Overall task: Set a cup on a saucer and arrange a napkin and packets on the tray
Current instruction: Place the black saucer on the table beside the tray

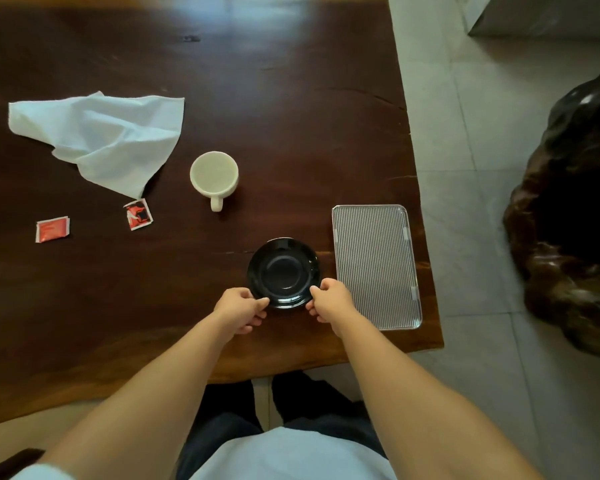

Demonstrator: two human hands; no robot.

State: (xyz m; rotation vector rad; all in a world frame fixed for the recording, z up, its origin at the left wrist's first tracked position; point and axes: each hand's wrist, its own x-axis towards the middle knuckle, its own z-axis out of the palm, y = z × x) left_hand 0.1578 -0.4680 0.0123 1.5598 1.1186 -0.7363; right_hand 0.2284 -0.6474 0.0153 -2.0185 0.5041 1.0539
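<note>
Head view shows left hand (pixel 240 307) and right hand (pixel 329 300) pinching the black saucer (pixel 283 271) at its near rim, likely bound for the tray (pixel 376 265) just right, cup (pixel 214 174) next.

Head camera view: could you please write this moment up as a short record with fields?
saucer: black, empty, just left of the tray
cup: white, upright on the table, handle toward the person
napkin: white, crumpled, far left
packets: two red, apart, near the napkin
tray: ribbed, bare, by the table's right edge
left hand: fingers grip saucer's near rim
right hand: same rim, other side
</note>
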